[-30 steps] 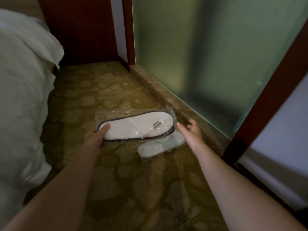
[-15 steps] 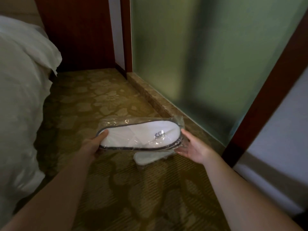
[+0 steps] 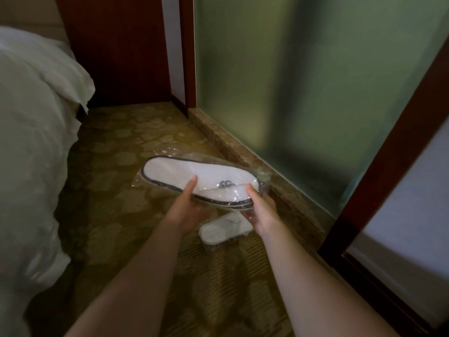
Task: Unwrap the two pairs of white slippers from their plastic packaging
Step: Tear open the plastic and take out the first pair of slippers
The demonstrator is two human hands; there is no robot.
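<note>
A pair of white slippers with dark trim, sealed in clear plastic [image 3: 194, 177], is held above the patterned carpet. My left hand [image 3: 189, 207] grips the pack from below near its middle, thumb on top. At the toe end, beside the printed logo, my right hand [image 3: 260, 210] holds the pack with its thumb on the plastic. A second wrapped pair of white slippers [image 3: 223, 229] lies on the carpet directly beneath, partly hidden by my hands.
A bed with white linen [image 3: 31, 142] fills the left side. A marble sill [image 3: 233, 144] runs under a frosted glass panel [image 3: 315, 93] on the right. A dark wooden door frame [image 3: 379, 154] stands at right, wooden panelling [image 3: 116, 49] behind.
The wrapped pair has been lifted off the second pair and tilted. My left hand slid from the heel end toward the middle, and my right hand closed on the toe end.
</note>
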